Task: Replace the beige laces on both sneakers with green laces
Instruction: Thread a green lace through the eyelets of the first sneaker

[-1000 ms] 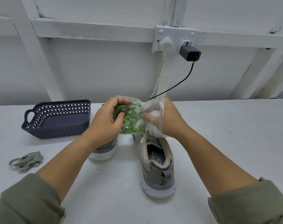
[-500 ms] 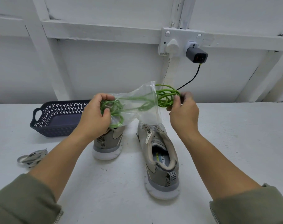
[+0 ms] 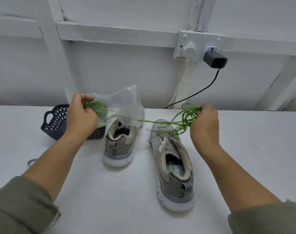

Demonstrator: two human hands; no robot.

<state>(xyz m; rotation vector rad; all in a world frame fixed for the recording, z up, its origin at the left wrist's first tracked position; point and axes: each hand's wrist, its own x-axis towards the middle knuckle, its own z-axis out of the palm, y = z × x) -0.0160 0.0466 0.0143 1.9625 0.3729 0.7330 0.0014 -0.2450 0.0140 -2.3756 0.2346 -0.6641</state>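
Basket on the bench, at 10 o'clock from left sneaker | I see left hand gripping a clear bag with green laces inside; a strand stretches toward 3 o'clock | right hand pinches the looped end, at 1 o'clock from right sneaker

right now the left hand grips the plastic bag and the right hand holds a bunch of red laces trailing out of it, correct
No: the laces are green, not red, as the head view shows. The left hand does grip the plastic bag and the right hand holds the bunch.
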